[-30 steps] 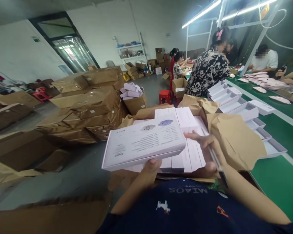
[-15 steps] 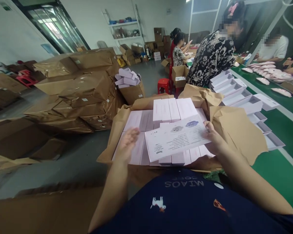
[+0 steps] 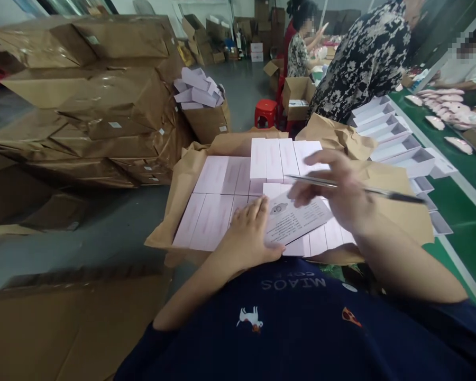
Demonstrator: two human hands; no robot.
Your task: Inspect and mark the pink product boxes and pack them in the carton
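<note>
Left hand [image 3: 246,235] — fingers spread flat on printed leaflet [image 3: 297,219] | right hand [image 3: 337,188] — fingers closed on pen [image 3: 384,192]

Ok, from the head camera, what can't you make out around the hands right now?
Head view only:
Printed card: its text is too small to read; left hand covers its near corner.
Pen: its middle is partly hidden by the right hand.
Lower layers under the top pale pink boxes: hidden by those boxes.

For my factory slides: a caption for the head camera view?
Left hand on a printed card, right hand holding a pen, over pink boxes.
</note>
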